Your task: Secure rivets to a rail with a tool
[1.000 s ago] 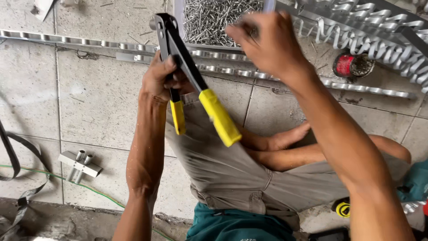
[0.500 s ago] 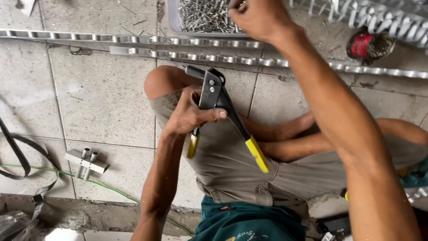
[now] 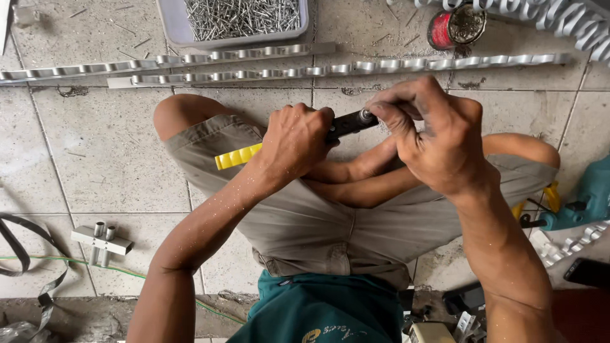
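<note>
I sit cross-legged on a tiled floor. My left hand (image 3: pixel 297 143) grips a black hand riveter (image 3: pixel 346 124) with yellow handles (image 3: pixel 236 156), held level above my lap. My right hand (image 3: pixel 432 133) pinches at the tool's nose, fingertips on a small silver rivet (image 3: pixel 366 115). A grey tray of loose rivets (image 3: pixel 241 18) lies on the floor just beyond my knees.
Two perforated metal strips (image 3: pixel 222 67) run across the floor ahead. A red tin (image 3: pixel 456 26) and a coiled white hose (image 3: pixel 546 16) lie at top right. A teal power drill (image 3: pixel 581 203) rests at right, a small metal bracket (image 3: pixel 100 240) and a strap (image 3: pixel 25 267) at left.
My right hand came back from the rivet tray to the riveter's nose. My left hand lowered the tool and turned it level over my lap.
</note>
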